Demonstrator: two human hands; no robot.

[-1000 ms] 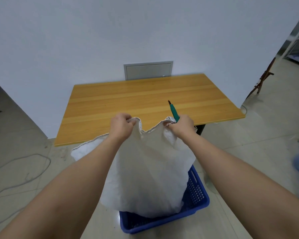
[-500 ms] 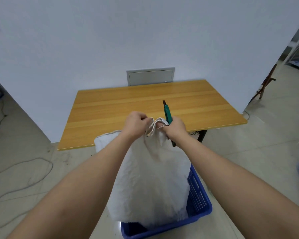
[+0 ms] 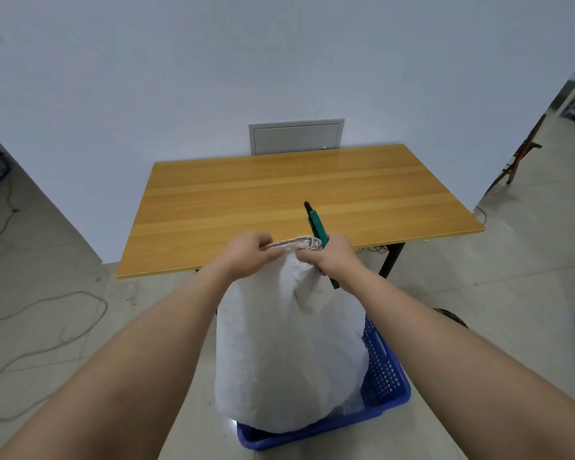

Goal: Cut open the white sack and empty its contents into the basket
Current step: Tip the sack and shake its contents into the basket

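A bulging white sack [image 3: 289, 356] stands upright in a blue plastic basket [image 3: 384, 376] on the floor, hiding most of the basket's inside. Its top edge is bunched into a narrow band between both hands. My left hand [image 3: 249, 255] pinches the left end of that band. My right hand [image 3: 334, 257] grips the right end and also holds a green-handled cutter [image 3: 317, 225], whose dark tip points up and away over the table. The sack's contents are hidden.
A wooden table [image 3: 296, 194] stands just beyond the sack against a white wall with a grey panel [image 3: 296, 136]. Cables [image 3: 47, 327] trail over the floor at the left. A wooden stand [image 3: 520, 157] leans at the far right.
My hands have drawn closer together, gathering the sack's spread top edge into a tight bunch. The sack now hangs narrower and taller above the basket.
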